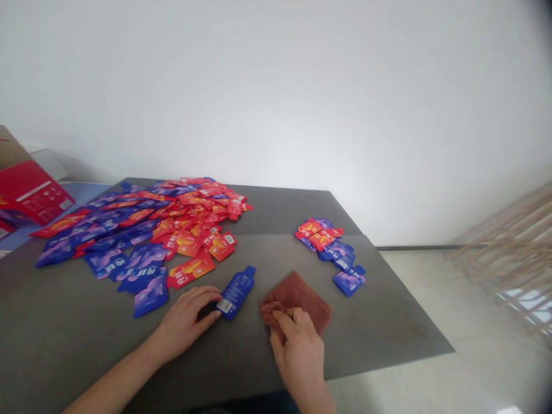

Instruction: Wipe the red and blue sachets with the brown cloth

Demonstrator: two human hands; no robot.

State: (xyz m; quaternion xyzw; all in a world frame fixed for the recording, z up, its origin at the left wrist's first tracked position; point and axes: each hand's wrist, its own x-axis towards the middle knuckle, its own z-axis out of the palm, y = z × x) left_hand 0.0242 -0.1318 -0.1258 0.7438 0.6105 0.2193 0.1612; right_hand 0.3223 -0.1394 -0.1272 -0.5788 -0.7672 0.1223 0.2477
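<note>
On the dark table lies a blue spouted pouch [235,294], its back with small print and a barcode facing up. My left hand [188,319] has thumb and curled fingers at the pouch's lower left edge, holding it against the tabletop. To the right, a folded reddish-brown cloth [302,299] rests flat. Its near left part is bunched in the closed fingers of my right hand [298,344]. The pouch and the cloth are apart, with a narrow strip of table between them.
A large spread heap of red and blue pouches [181,215] covers the table's [276,213] left and back. A smaller pile of pouches [332,244] lies at right. An open red carton [32,192] stands far left. The white wall is behind; wooden slats [513,247] stand right.
</note>
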